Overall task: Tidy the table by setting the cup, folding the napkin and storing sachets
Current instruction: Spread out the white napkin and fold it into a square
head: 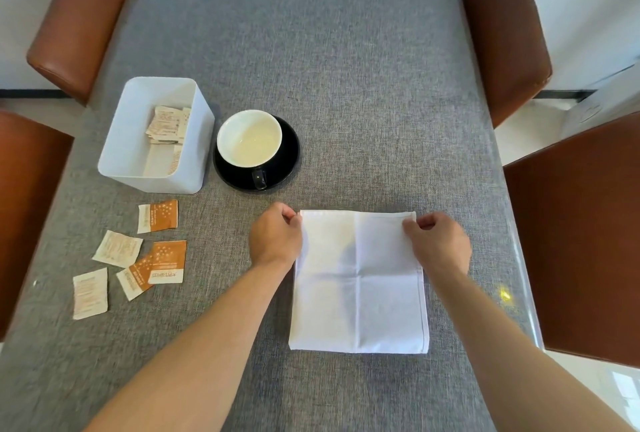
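The napkin (358, 281) lies flat on the gray counter (311, 51), right in front of the person. It is white and shows fold lines in a cross shape. The left hand (276, 239) pinches the far left corner of the napkin with curled fingers. The right hand (437, 241) pinches the far right corner the same way. Holding both far corners at once lets the person keep that edge straight, so I think a fold is being made or lined up. I cannot tell if the napkin is one layer or two here.

The cup (249, 138) is beyond the napkin and a bit to the left. It sits upright on a black saucer (289, 151), so the cup part of the job looks done. The cup handle points toward the napkin.

Left of the cup, almost touching the saucer, stands a white box (117, 151). Some sachets are already inside it. Five more sachets (135, 255) lie loose on the counter, left of the napkin and on the near side of the box. They still need to go in.

Brown chairs (79, 16) stand on both sides of the counter, well apart from the napkin.

Nothing lies on the napkin or blocks the hands. The loose sachets are well apart from it, so the fold should not bump them.
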